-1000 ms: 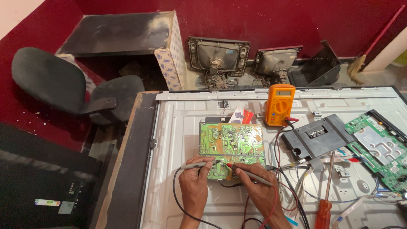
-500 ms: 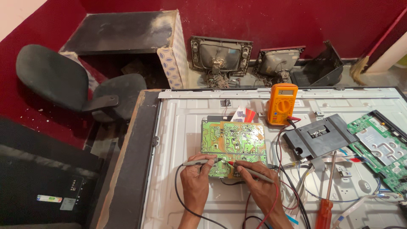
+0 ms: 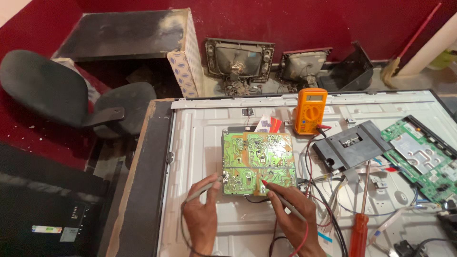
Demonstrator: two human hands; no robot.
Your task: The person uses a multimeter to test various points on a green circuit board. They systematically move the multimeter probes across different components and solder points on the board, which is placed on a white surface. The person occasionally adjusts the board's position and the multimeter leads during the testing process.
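While the green circuit board [image 3: 257, 163] lies flat, solder side up, on the white metal back panel [image 3: 200, 143] of an opened flat screen, both hands work at its near edge. The left hand [image 3: 202, 216] is closed around a grey probe [image 3: 203, 188], whose tip touches the lower left corner of the board. The right hand [image 3: 290, 216] pinches a red-tipped probe [image 3: 276, 194] like a pen, and its point rests on the lower middle of the board. Leads run from the probes toward the orange multimeter [image 3: 310, 110], which stands just behind the board.

I judge the board to be light and stiff, but fragile: the solder points are sharp and small, and the parts underneath make it sit a little uneven. It is best taken by its bare edges or corners, not by the face. The probes are thin and smooth, so a grip near the tip gives more control.

A red-handled screwdriver [image 3: 360, 221] lies to the right, apart from the hands, and a second green board [image 3: 423, 159] sits farther right.
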